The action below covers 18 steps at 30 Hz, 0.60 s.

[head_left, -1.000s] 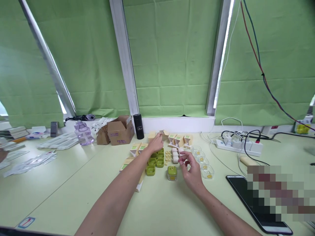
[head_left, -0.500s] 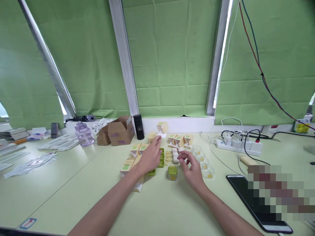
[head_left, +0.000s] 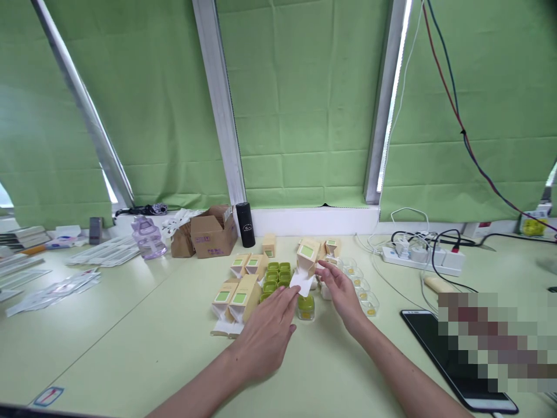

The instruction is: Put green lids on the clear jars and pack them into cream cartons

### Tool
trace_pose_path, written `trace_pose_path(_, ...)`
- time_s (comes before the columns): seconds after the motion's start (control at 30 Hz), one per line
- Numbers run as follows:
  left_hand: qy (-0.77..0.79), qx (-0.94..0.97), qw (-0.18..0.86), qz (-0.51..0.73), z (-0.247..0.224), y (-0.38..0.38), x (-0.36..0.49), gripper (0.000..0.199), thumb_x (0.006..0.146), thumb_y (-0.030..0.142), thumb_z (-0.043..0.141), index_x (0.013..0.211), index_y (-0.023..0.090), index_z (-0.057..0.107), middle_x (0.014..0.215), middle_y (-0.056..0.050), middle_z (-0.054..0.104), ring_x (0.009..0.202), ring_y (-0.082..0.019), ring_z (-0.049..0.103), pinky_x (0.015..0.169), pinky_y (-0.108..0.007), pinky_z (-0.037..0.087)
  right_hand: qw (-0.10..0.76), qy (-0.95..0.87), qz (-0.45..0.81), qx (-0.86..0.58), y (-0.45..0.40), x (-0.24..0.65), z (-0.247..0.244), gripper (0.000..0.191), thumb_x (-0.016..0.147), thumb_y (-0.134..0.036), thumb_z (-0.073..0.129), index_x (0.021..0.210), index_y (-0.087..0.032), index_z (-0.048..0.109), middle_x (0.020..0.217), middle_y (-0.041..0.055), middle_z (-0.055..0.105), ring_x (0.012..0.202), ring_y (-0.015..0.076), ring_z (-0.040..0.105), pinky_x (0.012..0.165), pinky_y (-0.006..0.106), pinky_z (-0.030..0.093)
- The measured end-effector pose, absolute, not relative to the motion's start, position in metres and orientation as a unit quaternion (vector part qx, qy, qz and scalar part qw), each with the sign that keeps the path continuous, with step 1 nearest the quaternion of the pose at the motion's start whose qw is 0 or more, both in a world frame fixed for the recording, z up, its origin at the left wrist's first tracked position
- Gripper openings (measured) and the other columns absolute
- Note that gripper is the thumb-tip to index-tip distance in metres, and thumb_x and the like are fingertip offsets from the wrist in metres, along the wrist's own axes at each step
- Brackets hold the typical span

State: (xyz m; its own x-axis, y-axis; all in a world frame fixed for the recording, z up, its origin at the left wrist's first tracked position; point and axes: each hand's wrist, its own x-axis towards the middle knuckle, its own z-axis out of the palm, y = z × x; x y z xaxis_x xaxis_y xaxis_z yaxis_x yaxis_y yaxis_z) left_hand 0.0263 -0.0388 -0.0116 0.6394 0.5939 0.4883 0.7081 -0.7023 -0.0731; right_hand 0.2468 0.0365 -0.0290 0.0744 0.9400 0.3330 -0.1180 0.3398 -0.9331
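My left hand (head_left: 272, 325) grips the white flap of a small beige box (head_left: 307, 253) with a green label, held above the table. Beside the box, my right hand (head_left: 342, 290) has its fingers bent and apart, with the fingertips near the box's right side. Under the flap stands a clear jar with a green lid (head_left: 306, 307). Several green square lids (head_left: 272, 276) lie left of the held box. Further left are more beige boxes (head_left: 245, 296) with white flaps. Clear containers with yellow spots (head_left: 368, 302) line up right of my right hand.
A cardboard box (head_left: 214, 235) and a black bottle (head_left: 246, 225) stand at the back, with a purple bottle (head_left: 148, 238) to their left. A power strip (head_left: 424, 260) with cables and a phone (head_left: 452, 360) lie on the right.
My left hand has come back toward me and right, bringing the beige box from the back to above the jar. My right hand has shifted slightly right and turned toward the box.
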Motion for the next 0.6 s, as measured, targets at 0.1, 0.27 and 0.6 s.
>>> trace_pose_path(0.1, -0.354, -0.903, 0.141, -0.201, -0.011, -0.043, 0.026, 0.075, 0.095, 0.013, 0.053, 0.164, 0.018, 0.025, 0.159, -0.018, 0.052, 0.146, -0.036, 0.052, 0.117, -0.054, 0.050, 0.641, -0.521, 0.419, -0.378, 0.036, 0.246, -0.026, 0.067, 0.082, -0.079, 0.071, 0.121, -0.025, 0.072, 0.101, 0.0106, 0.084, 0.097, 0.0327, 0.078, 0.085, 0.048, 0.062)
trace_pose_path(0.27, -0.341, -0.905, 0.135, -0.215, -0.008, -0.046, 0.025, 0.070, 0.093, 0.011, 0.055, 0.160, 0.020, 0.035, 0.152, -0.016, 0.058, 0.142, -0.035, 0.056, 0.118, -0.054, 0.049, 0.636, -0.530, 0.454, -0.329, 0.028, 0.245, -0.017, 0.063, 0.081, -0.074, 0.075, 0.120, -0.024, 0.071, 0.111, 0.0126, 0.082, 0.102, 0.0334, 0.077, 0.084, 0.046, 0.063)
trace_pose_path(0.6, -0.390, -0.831, 0.062, -0.392, 0.009, -0.022, 0.029, 0.033, 0.098, 0.021, 0.057, 0.130, 0.024, 0.061, 0.142, -0.017, 0.055, 0.124, -0.034, 0.062, 0.096, -0.052, 0.058, 0.639, -0.549, 0.430, -0.324, 0.029, 0.247, -0.026, 0.060, 0.086, -0.066, 0.075, 0.127, -0.024, 0.063, 0.127, 0.0150, 0.076, 0.108, 0.0321, 0.073, 0.082, 0.042, 0.058)
